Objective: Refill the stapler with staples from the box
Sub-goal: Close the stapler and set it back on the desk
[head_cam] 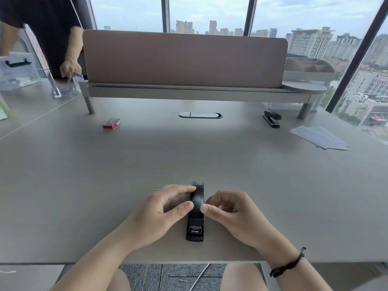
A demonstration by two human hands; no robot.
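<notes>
A black stapler [196, 217] lies flat on the grey desk near its front edge, pointing away from me. My left hand [165, 208] grips its left side, index finger on the far end of the top and thumb at the middle. My right hand [228, 211] touches its right side with thumb and curled fingers. The stapler looks closed. A small red staple box [111, 123] sits far off at the back left, partly slid open.
A second black stapler [272, 118] stands at the back right beside white envelopes [320, 137]. A raised shelf with a pink divider panel [184, 59] spans the back. Another person's hand [70, 68] is over clear plastic holders at the far left.
</notes>
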